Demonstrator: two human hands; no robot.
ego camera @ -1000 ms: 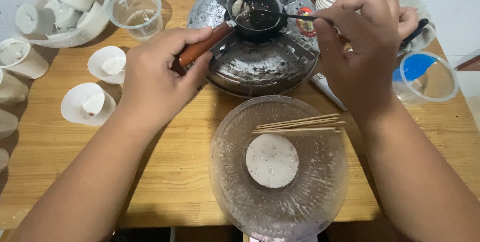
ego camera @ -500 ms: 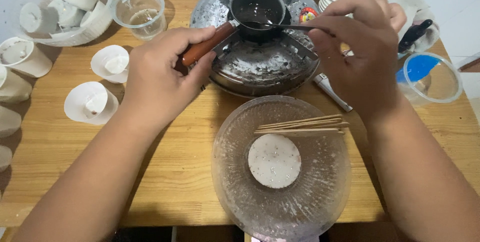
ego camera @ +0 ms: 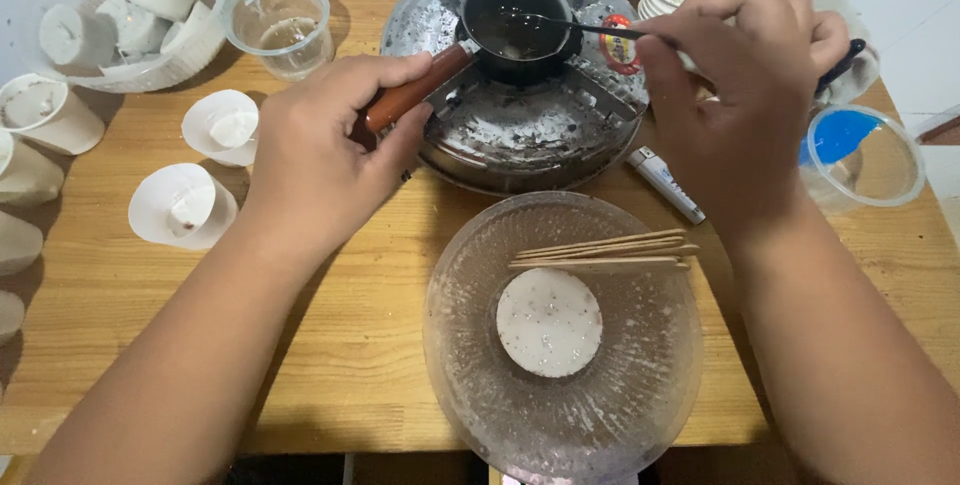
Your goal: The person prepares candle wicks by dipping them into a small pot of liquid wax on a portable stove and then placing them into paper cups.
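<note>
My left hand [ego camera: 320,150] grips the reddish wooden handle [ego camera: 412,91] of a small dark pot [ego camera: 515,15] that sits on a round metal burner [ego camera: 520,135]. Pinched in my right hand [ego camera: 735,95] is a thin metal spoon [ego camera: 580,28], its tip reaching into the dark liquid in the pot. In front of me stands a clear glass bowl [ego camera: 470,375] with a white speckled disc [ego camera: 549,322] in it and several wooden sticks [ego camera: 600,253] laid across its rim.
White paper cups with pale lumps [ego camera: 182,207] stand at the left, beside a clear cup [ego camera: 280,25] and a big clear bowl of white blocks [ego camera: 120,10]. A lighter [ego camera: 668,183] lies right of the burner, and a clear cup with blue contents [ego camera: 860,150] stands at far right.
My right hand has shifted slightly right and up, swinging the spoon tip from the near side of the pot toward its far side. The left hand stays on the handle.
</note>
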